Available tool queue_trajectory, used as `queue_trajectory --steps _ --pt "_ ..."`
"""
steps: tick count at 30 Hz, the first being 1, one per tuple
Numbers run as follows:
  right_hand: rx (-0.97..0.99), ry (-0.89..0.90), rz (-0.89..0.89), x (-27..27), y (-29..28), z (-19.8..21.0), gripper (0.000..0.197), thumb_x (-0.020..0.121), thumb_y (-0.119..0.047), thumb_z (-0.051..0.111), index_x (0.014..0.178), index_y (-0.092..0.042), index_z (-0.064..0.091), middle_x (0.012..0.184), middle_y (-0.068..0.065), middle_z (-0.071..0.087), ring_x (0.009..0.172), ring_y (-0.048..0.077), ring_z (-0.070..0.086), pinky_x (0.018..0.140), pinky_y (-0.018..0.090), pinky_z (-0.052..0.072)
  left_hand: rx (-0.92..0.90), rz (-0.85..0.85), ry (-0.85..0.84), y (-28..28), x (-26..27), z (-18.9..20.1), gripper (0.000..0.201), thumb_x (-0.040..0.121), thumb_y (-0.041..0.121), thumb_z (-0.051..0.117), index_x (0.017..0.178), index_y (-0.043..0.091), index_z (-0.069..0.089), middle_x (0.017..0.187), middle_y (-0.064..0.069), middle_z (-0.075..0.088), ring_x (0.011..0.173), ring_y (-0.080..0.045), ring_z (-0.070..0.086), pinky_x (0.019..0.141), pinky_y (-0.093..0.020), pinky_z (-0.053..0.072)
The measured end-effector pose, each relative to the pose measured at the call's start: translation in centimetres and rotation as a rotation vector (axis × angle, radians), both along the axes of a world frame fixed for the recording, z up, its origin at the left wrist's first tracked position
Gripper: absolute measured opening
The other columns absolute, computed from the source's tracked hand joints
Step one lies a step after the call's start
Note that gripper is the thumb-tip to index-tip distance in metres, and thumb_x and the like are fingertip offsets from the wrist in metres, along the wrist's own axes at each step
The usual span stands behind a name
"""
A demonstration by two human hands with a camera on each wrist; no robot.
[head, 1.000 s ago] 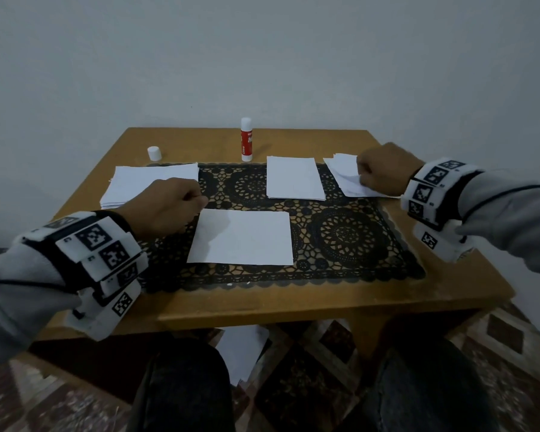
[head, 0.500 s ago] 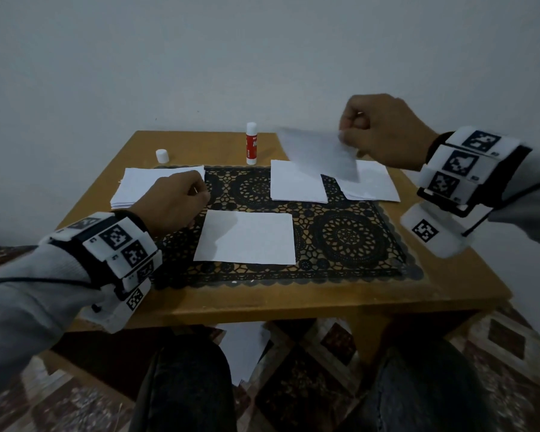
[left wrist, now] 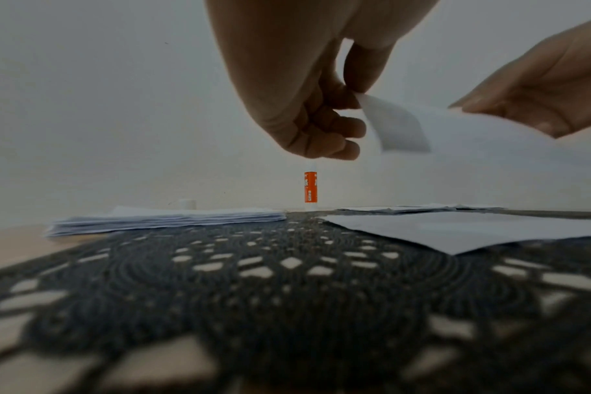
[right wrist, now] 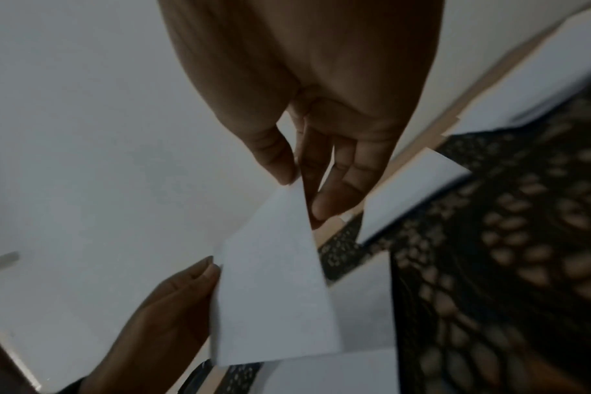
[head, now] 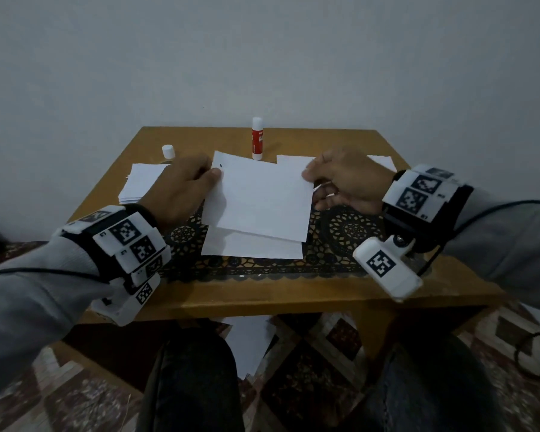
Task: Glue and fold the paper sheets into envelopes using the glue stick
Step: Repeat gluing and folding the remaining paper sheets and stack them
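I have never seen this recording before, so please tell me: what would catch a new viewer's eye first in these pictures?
First, the white paper sheet held up over the middle of the dark lace mat, the left hand pinching its left edge and the right hand its right edge. A second sheet lies flat on the mat just below it. Behind them a red and white glue stick stands upright near the far edge of the wooden table.

held sheet (head: 259,198) covering most of flat sheet (head: 253,246), glue stick (head: 257,139) print unreadable
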State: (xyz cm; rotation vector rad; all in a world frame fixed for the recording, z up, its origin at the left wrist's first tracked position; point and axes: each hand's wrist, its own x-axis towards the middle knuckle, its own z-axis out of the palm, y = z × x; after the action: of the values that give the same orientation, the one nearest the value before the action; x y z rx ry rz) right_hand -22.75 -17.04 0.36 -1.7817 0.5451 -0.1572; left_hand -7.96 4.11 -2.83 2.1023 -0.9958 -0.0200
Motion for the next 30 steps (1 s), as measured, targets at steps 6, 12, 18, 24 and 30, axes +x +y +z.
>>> queue_trajectory --steps 6,12,18,24,30 --pt "0.106 0.156 0.110 -0.1 0.3 -2.5 0.016 0.090 -0.007 0.064 0.077 -0.009 0.054 0.086 0.016 0.061 0.065 0.020 0.061 0.056 0.026 0.054 0.050 0.070 0.055 0.1 0.6 -0.2 0.035 0.099 0.022 0.046 0.067 0.007 0.044 0.069 -0.006 0.048 0.065 -0.019 0.043 0.064 -0.033 0.034" --pt "-0.057 0.305 0.125 -0.4 0.5 -2.8 0.016 0.090 -0.015 0.067 0.079 -0.005 0.063 0.063 0.007 0.064 0.053 0.015 0.060 0.050 0.022 0.047 0.370 0.101 0.028 -0.1 0.5 -0.2 0.042 0.098 0.029 0.049 0.065 0.004 0.056 0.066 -0.007 0.056 0.061 -0.015 0.048 0.056 -0.027 0.032" --pt "-0.238 0.337 0.172 -0.4 0.7 -3.1 0.019 0.085 -0.018 0.073 0.071 -0.008 0.065 0.064 0.008 0.066 0.050 0.015 0.053 0.046 0.022 0.044 0.579 0.085 0.091 -0.3 0.4 -0.4 0.033 0.098 0.025 0.050 0.067 0.015 0.053 0.073 -0.001 0.052 0.076 -0.021 0.049 0.072 -0.027 0.033" --pt "-0.280 0.351 0.186 -0.4 1.0 -3.2 0.019 0.084 -0.016 0.074 0.071 -0.006 0.066 0.063 0.008 0.064 0.049 0.014 0.052 0.048 0.023 0.046 0.629 0.078 0.116 -0.4 0.3 -0.3 0.030 0.097 0.023 0.052 0.070 0.009 0.055 0.073 -0.001 0.050 0.078 -0.020 0.048 0.073 -0.028 0.033" --pt "-0.346 0.337 0.195 -0.4 1.2 -3.6 0.021 0.083 -0.017 0.075 0.067 -0.007 0.066 0.061 0.006 0.066 0.052 0.015 0.055 0.050 0.022 0.048 0.654 0.062 0.081 -0.4 0.4 -0.5 0.035 0.094 0.024 0.056 0.062 0.012 0.050 0.068 -0.003 0.050 0.064 -0.016 0.044 0.057 -0.026 0.032"
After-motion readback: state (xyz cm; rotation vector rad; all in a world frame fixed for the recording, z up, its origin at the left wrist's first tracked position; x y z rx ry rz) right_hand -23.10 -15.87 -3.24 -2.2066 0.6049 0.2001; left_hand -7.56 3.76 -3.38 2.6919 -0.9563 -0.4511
